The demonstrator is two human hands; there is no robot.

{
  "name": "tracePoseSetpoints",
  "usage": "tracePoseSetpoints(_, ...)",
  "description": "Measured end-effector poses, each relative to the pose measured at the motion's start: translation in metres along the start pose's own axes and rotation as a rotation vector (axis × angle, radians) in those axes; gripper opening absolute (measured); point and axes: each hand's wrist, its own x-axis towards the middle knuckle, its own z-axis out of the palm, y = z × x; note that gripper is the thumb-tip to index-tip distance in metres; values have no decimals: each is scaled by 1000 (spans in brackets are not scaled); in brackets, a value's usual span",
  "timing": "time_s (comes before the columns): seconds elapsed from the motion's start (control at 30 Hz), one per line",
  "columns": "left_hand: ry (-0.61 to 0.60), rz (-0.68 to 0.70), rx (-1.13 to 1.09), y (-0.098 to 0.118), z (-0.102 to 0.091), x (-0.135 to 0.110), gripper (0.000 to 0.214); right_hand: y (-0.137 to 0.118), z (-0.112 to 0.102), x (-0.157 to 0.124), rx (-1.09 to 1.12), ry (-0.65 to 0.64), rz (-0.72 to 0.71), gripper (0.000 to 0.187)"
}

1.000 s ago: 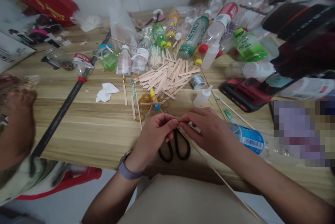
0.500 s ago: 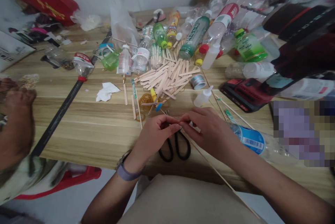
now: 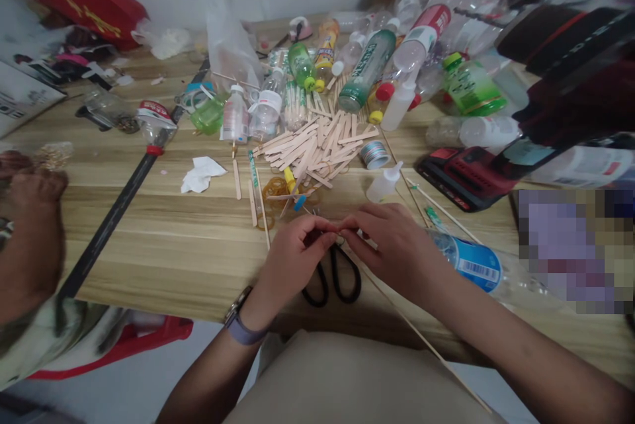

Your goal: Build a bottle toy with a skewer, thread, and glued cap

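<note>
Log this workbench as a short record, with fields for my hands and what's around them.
Left hand: pinching, seemingly on a thin stick
Right hand: meeting the left, seemingly pinching the same stick
Below hands: black-handled scissors
Ahead: heap of flat wooden sticks, small white squeeze bottle
Right side: cordless drill, blue-labelled bottle on its side
Far left: another person's hand
Unclear: fine detail where the hands meet
</note>
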Motion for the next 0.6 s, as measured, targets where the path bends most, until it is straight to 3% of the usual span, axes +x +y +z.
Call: tracePoseSetpoints(0.6, 4, 140, 95, -2, 5, -1, 7, 4, -1, 2, 11, -26, 98, 15)
